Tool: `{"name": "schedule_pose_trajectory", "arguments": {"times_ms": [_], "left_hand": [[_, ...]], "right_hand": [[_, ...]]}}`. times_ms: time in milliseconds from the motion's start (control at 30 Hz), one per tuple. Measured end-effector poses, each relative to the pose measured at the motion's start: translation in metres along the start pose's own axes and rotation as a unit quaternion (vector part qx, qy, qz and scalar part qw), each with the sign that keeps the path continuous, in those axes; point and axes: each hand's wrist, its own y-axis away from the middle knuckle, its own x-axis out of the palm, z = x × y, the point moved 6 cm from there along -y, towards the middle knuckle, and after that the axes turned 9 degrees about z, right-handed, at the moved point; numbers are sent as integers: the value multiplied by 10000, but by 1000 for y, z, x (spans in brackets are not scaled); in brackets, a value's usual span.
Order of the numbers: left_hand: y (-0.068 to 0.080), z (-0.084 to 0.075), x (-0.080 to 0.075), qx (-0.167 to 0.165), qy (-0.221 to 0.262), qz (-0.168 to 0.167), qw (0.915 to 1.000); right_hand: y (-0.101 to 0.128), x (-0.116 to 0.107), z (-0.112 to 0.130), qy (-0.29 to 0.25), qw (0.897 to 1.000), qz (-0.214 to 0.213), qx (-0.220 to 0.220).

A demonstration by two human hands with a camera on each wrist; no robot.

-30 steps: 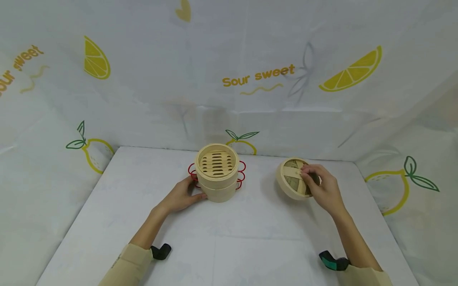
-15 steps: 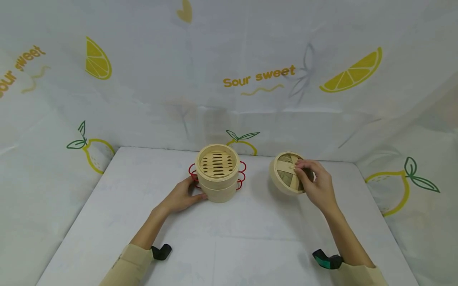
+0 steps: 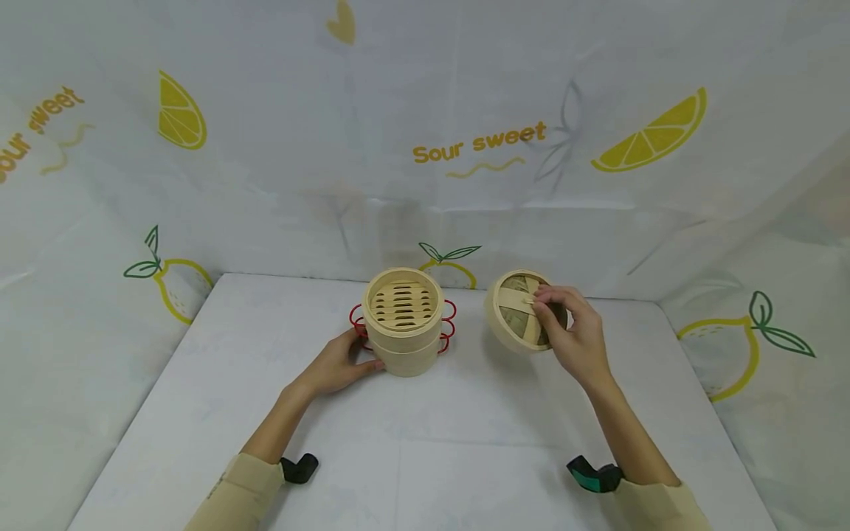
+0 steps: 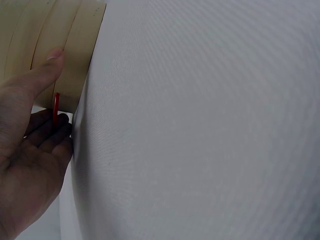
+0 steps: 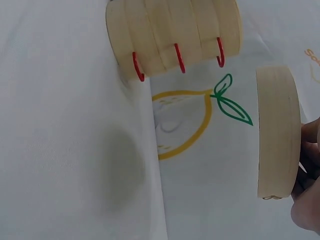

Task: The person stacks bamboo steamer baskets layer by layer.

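Note:
A stack of round bamboo steamer baskets (image 3: 406, 345) with red side handles stands upright on the table, its slatted top uncovered. My left hand (image 3: 336, 363) holds it low on the left. In the left wrist view, the thumb presses the wall of the steamer (image 4: 82, 47) and the fingers lie about a red handle (image 4: 56, 106). To the right, my right hand (image 3: 576, 335) pinches the small knob of the bamboo steamer lid (image 3: 513, 299). The lid hangs above the table, apart from the stack, as a gap in the right wrist view also shows beside the lid (image 5: 277, 132).
The white table (image 3: 398, 472) ends at the back against a hanging sheet (image 3: 299, 147) printed with lemons and lettering. Black wrist devices show at the left cuff (image 3: 300, 468) and the right cuff (image 3: 593, 474). Right of the stack, the lid's shadow falls on the table.
My right hand has carried the lid leftward and slightly farther back, nearer the steamer stack. My left hand and the stack have stayed in place.

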Motion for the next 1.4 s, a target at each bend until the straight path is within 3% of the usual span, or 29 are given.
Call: {"name": "schedule_pose_trajectory", "arguments": {"times_ms": [500,1400], "left_hand": [[-1,2,0,37,-17,-6,10000],[1,0,0,49,33,10,10000]], "right_hand": [[-14,18,22,-248,9986,84,-465],[-34,55,48,-563,9940,279,-892]]}}
